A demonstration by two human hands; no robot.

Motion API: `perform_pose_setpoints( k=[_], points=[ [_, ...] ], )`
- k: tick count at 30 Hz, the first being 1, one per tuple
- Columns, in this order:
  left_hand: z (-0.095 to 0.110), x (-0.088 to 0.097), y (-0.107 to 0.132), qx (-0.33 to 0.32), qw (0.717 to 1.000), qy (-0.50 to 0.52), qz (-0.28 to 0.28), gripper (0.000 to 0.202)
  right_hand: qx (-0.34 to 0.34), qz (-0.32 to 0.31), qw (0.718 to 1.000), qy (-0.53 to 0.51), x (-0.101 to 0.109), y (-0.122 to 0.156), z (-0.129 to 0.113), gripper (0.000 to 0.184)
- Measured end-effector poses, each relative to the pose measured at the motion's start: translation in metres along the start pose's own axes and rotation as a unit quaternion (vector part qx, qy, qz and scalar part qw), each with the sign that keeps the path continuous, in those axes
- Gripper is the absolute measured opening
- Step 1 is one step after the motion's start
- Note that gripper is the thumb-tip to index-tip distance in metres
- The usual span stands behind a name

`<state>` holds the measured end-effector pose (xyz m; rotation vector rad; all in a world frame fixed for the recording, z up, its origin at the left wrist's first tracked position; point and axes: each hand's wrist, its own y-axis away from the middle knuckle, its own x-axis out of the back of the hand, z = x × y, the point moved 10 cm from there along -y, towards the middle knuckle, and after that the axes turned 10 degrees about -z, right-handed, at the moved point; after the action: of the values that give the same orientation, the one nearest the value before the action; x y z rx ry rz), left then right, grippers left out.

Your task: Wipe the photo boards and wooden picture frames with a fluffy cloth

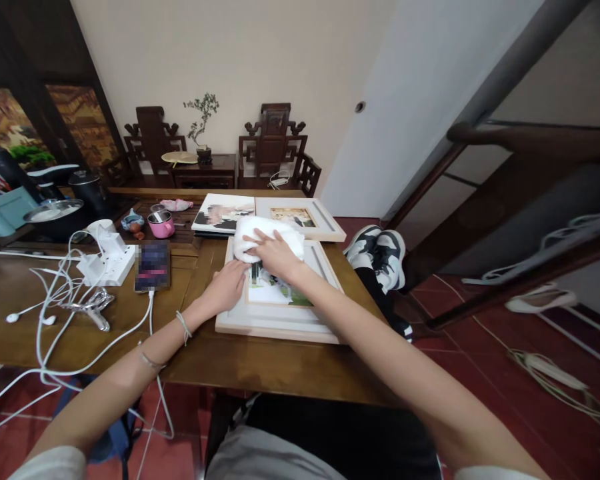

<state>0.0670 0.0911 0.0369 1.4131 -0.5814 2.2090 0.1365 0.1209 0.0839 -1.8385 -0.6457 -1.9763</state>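
A light wooden picture frame [280, 328] with a white mat lies flat on the table in front of me. Across its far left part rests a folded white cloth [291, 239]. My right hand [274, 253] presses on the cloth from above, its fingers spread. On the frame's left side is my left hand [229, 283], fingers bent over the edge and their tips close to the cloth. Part of the picture [270, 293] shows below the hands; the cloth and right arm cover the rest.
Behind lie another framed picture [325, 227] and a white-edged photo panel [225, 212]. To the left are a phone [153, 267] on a charging cable, a white power strip [117, 267], tangled cables and a pink cup [161, 225]. A person's sneakers [387, 257] show beyond the right edge.
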Motion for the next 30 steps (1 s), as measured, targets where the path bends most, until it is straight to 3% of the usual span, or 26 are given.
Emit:
perform_pose_setpoints(
  k=[3, 10, 12, 15, 19, 21, 23, 26, 30],
  points=[
    [0.001, -0.001, 0.001, -0.008, 1.000, -0.009, -0.001, 0.040, -0.012, -0.020, 1.000, -0.005, -0.012, -0.002, 0.006, 0.061],
    [-0.004, -0.004, 0.002, 0.018, 1.000, 0.007, 0.009, 0.043, -0.128, -0.058, 0.990, -0.007, -0.023, 0.060, 0.091, 0.060],
    [-0.003, -0.003, 0.003, 0.022, 1.000, 0.011, 0.008, 0.045, -0.153, -0.061, 0.986, -0.002, -0.023, 0.079, 0.103, 0.061],
    [-0.001, -0.002, 0.004, 0.027, 0.999, 0.022, 0.005, 0.045, -0.157, -0.085, 0.984, 0.000, -0.025, 0.109, 0.091, 0.064],
    [-0.001, 0.001, 0.003, 0.023, 0.999, 0.023, 0.015, 0.045, -0.101, -0.156, 0.983, -0.016, -0.036, 0.166, 0.036, 0.068],
    [-0.001, 0.000, 0.003, 0.016, 1.000, 0.018, 0.019, 0.046, -0.083, -0.153, 0.984, -0.046, -0.034, 0.193, 0.015, 0.070],
    [-0.002, -0.001, 0.002, 0.010, 1.000, 0.017, 0.017, 0.046, -0.082, -0.141, 0.983, -0.080, -0.032, 0.208, 0.010, 0.072],
    [-0.003, -0.003, 0.001, 0.002, 1.000, 0.019, 0.009, 0.045, -0.091, -0.131, 0.982, -0.097, -0.031, 0.196, 0.024, 0.071],
    [-0.004, -0.001, 0.001, -0.011, 0.999, 0.024, 0.020, 0.042, -0.140, -0.092, 0.983, -0.076, -0.026, 0.142, 0.072, 0.068]
  ],
)
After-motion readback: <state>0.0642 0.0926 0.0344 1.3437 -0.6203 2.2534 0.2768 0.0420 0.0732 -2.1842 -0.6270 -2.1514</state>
